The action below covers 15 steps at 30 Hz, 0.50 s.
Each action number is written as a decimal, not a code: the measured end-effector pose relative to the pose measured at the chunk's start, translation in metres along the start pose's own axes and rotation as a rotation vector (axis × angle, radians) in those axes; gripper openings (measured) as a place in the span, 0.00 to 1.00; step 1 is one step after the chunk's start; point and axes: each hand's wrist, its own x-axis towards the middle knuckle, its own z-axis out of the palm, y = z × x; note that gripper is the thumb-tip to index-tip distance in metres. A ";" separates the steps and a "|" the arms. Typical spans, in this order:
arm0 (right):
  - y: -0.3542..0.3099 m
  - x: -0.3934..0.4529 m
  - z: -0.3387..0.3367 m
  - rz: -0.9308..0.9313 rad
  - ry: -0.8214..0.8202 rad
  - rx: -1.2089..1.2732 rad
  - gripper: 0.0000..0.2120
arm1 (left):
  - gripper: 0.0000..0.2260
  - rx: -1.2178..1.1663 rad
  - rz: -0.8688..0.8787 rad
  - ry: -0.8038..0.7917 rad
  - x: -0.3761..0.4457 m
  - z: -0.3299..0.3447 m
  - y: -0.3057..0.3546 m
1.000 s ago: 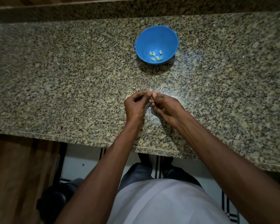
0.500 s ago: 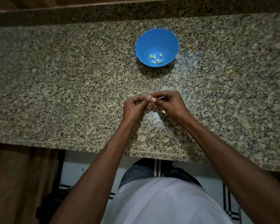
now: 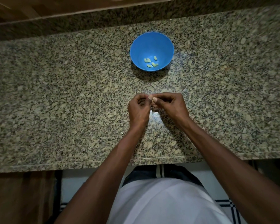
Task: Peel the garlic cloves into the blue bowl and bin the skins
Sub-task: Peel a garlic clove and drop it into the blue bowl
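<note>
Garlic cloves (image 3: 151, 62), five and peeled, lie in the blue bowl (image 3: 141, 47), which stands on the granite worktop (image 3: 55, 94) beyond both hands. Left hand (image 3: 138, 109) and right hand (image 3: 172, 105) meet fingertip to fingertip above the worktop, fingers curled, pinching one small garlic clove (image 3: 153, 99) between them, mostly hidden by the thumbs.

- The worktop (image 3: 55, 97) is speckled granite with a raised strip of the same stone along its far edge.
- A blue bowl (image 3: 151, 41) stands on it, toward the back and near the middle.
- Pale peeled cloves (image 3: 150, 62) lie in the bowl's bottom.
- A faint sliver, perhaps skin (image 3: 127, 113), lies on the stone.
</note>
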 end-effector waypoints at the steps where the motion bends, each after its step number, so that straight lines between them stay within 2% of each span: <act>1: 0.001 -0.002 0.000 0.002 0.010 0.005 0.08 | 0.08 0.015 0.010 0.002 -0.002 0.001 0.001; 4: 0.003 -0.006 0.002 0.013 0.036 -0.003 0.10 | 0.06 0.084 0.042 -0.037 -0.003 0.000 -0.001; 8: 0.006 -0.009 0.001 0.031 0.049 -0.010 0.10 | 0.08 0.148 -0.009 -0.207 0.004 -0.007 -0.001; 15: 0.002 -0.013 -0.011 0.086 0.079 -0.019 0.11 | 0.06 0.027 0.029 -0.344 0.002 -0.023 0.006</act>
